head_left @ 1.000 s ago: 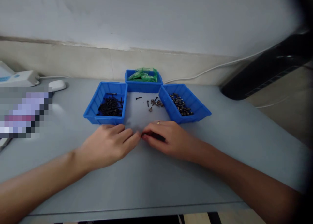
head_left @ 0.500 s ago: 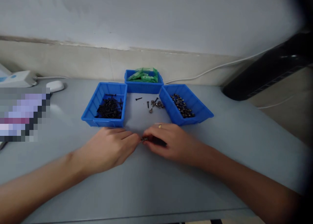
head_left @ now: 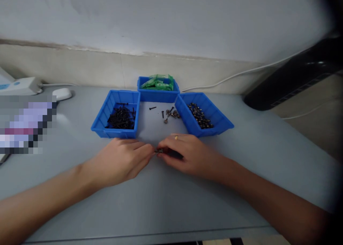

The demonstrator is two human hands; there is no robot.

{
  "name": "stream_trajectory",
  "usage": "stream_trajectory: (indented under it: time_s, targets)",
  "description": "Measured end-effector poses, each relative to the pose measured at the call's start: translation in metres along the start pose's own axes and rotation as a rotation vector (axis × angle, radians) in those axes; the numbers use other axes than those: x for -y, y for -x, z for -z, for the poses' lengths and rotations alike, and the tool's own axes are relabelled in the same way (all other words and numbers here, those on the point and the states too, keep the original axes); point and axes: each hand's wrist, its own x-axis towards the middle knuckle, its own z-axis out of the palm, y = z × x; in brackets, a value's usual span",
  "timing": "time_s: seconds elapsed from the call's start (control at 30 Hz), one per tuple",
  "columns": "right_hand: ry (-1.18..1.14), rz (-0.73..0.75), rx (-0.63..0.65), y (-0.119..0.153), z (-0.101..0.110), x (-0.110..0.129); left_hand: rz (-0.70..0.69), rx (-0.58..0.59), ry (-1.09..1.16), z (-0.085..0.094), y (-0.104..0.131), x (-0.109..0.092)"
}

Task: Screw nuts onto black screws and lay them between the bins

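Observation:
Above the near part of the table, my left hand and my right hand meet fingertip to fingertip. Between them is a small metal fastener, mostly covered, so its exact shape is hard to make out. My right thumb and index finger pinch it, and my curled left fingers close on its left end. Just beyond the hands lie a few loose black screws and a small pile of bronze-coloured metal fasteners, with one single fastener apart from the pile.
A blue bin with black screws stands at left, another blue bin with metal fasteners at right. Behind is a blue bin holding green plastic bags. A blurred-out device, a white case and a black cylinder flank them.
The hands stay joined around the small fastener, with hardly any shift of the fingers. The whole view has moved very slightly.

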Motion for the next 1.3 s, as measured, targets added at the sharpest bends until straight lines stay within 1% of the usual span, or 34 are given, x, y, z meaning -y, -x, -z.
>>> stream_trajectory:
  time_s: [0.23,0.4,0.57,0.73,0.83,1.0,1.07,1.17,1.3]
  targets:
    - [-0.002,0.001,0.003,0.0003,0.0001,-0.0018,0.007,-0.002,0.007,-0.0003,-0.0007,-0.0004]
    - [0.006,0.005,0.001,-0.0003,-0.0012,-0.0028,0.036,0.028,0.021,0.0011,-0.0016,-0.0007]
    - [-0.04,0.008,-0.041,-0.001,-0.0006,-0.0008,0.027,0.014,0.061,0.0002,-0.0007,0.001]
    - [-0.128,-0.044,-0.065,-0.001,0.0029,0.0008,0.098,0.044,0.136,0.0005,-0.0001,0.0006]
    - [-0.169,-0.063,-0.095,-0.0019,0.0033,0.0007,0.126,0.044,0.133,0.0007,0.0,-0.0004]
    - [-0.2,-0.099,-0.071,-0.0034,0.0027,0.0028,0.048,-0.057,0.06,-0.001,0.0001,0.0003]
    - [-0.198,-0.096,-0.059,-0.0034,0.0026,0.0039,0.014,-0.079,0.031,-0.0015,0.0002,0.0008]
    - [-0.194,-0.071,-0.046,-0.0034,0.0017,0.0026,0.003,-0.064,0.05,-0.0015,0.0003,0.0012]
    - [-0.219,-0.046,-0.029,-0.004,0.0036,0.0004,0.034,0.006,0.147,-0.0003,-0.0002,0.0011]
